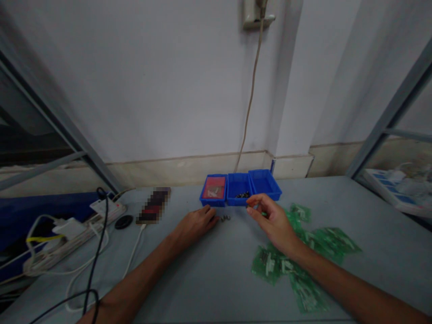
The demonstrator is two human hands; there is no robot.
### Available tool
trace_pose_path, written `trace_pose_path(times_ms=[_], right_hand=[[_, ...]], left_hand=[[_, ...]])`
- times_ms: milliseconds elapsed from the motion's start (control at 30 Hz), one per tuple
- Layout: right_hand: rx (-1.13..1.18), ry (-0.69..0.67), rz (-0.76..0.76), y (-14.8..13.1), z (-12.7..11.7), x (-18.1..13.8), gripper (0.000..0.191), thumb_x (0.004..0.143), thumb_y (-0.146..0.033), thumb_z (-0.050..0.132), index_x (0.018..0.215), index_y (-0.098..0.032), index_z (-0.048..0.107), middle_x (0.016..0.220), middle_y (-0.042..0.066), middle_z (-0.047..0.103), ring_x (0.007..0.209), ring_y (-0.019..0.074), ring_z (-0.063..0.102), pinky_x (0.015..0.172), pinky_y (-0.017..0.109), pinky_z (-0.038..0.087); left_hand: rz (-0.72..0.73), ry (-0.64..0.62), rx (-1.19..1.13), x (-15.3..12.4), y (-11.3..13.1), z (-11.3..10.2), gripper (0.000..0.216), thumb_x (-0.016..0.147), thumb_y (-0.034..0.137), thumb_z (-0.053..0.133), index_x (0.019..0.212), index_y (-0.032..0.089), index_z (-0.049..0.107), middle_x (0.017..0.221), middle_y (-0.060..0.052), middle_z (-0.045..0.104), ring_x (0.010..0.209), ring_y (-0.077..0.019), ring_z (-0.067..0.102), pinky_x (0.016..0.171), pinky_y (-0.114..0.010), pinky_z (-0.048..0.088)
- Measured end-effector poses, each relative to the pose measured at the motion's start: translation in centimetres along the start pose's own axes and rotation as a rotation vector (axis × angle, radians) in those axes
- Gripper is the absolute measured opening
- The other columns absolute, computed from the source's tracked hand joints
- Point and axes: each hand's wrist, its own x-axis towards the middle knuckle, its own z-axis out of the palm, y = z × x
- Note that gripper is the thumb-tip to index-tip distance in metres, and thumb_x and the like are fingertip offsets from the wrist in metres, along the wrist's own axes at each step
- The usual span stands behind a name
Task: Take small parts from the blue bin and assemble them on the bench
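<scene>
My left hand [200, 221] rests palm down on the grey table, its fingers lying slightly bent beside a few small metal pieces [225, 218]. No object shows in it. Just in front of the middle blue bin [238, 180], my right hand [272, 220] is raised with thumb and index finger nearly together. What lies between those fingertips is too small to make out. Small dark metal pieces [242, 195] sit at the bottom of that bin. Beneath and beside my right forearm are several green plastic bags [332, 240] with small parts inside.
A left blue bin [212, 203] holds a red-backed packet; a right blue bin [265, 180] adjoins the middle one. Leftward lie a blurred phone-like object [154, 206], a black round disc [123, 222] and a power strip [43, 261] with loose cables. The wall stands behind.
</scene>
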Motion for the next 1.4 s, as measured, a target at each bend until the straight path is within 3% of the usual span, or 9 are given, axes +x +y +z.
trace_pose_path(times_ms=[100,267,533,1000,1233,1400], right_hand=[[-0.062,0.0,-0.053,0.1,0.0,-0.1,0.019,0.089,-0.039,0.076,0.101,-0.024,0.071,0.085,0.001,0.063,0.066,0.0158,0.051,0.059,0.027,0.04],[-0.029,-0.059,-0.003,0.4,0.0,0.0,0.019,0.091,-0.04,0.075,0.101,-0.026,0.07,0.072,-0.003,0.054,0.057,0.0133,0.046,0.052,0.026,0.036],[0.216,-0.1,0.171,0.1,0.0,0.1,0.03,0.089,-0.049,0.075,0.103,-0.024,0.067,0.086,-0.001,0.065,0.046,0.0067,0.041,0.04,0.022,0.031],[0.462,-0.127,0.328,-0.2,-0.1,0.2,0.029,0.089,-0.047,0.076,0.101,-0.022,0.069,0.073,-0.002,0.06,0.048,0.0062,0.038,0.041,0.019,0.023],[0.391,-0.077,0.288,-0.2,-0.1,0.2,0.03,0.088,-0.048,0.075,0.103,-0.022,0.068,0.078,-0.001,0.061,0.05,0.0074,0.041,0.041,0.019,0.025],[0.188,-0.023,0.127,0.0,-0.2,0.3,0.029,0.089,-0.049,0.074,0.104,-0.025,0.068,0.081,-0.001,0.06,0.05,0.0096,0.041,0.042,0.022,0.031]], left_hand=[[0.003,-0.007,0.001,0.1,0.0,0.1,0.022,0.11,0.032,0.042,0.101,0.019,0.057,0.097,-0.004,0.062,0.074,-0.0159,0.064,0.065,-0.025,0.052],[0.024,-0.003,0.01,0.1,0.0,0.1,0.022,0.111,0.033,0.041,0.101,0.019,0.055,0.098,-0.004,0.062,0.076,-0.0162,0.064,0.066,-0.025,0.051],[0.025,0.03,-0.02,-0.1,0.1,-0.3,0.026,0.111,0.036,0.04,0.098,0.019,0.054,0.098,-0.004,0.061,0.075,-0.0153,0.063,0.065,-0.025,0.051],[0.006,0.019,-0.039,0.0,-0.3,0.6,0.027,0.112,0.036,0.039,0.1,0.019,0.055,0.096,-0.004,0.062,0.076,-0.016,0.064,0.068,-0.026,0.052],[0.017,0.036,-0.073,0.0,-0.5,0.7,0.024,0.111,0.034,0.04,0.1,0.019,0.054,0.099,-0.004,0.062,0.077,-0.0164,0.064,0.069,-0.027,0.053],[0.024,0.044,-0.052,0.0,-0.3,0.2,0.028,0.112,0.036,0.038,0.1,0.019,0.056,0.099,-0.005,0.062,0.076,-0.0158,0.064,0.066,-0.025,0.052]])
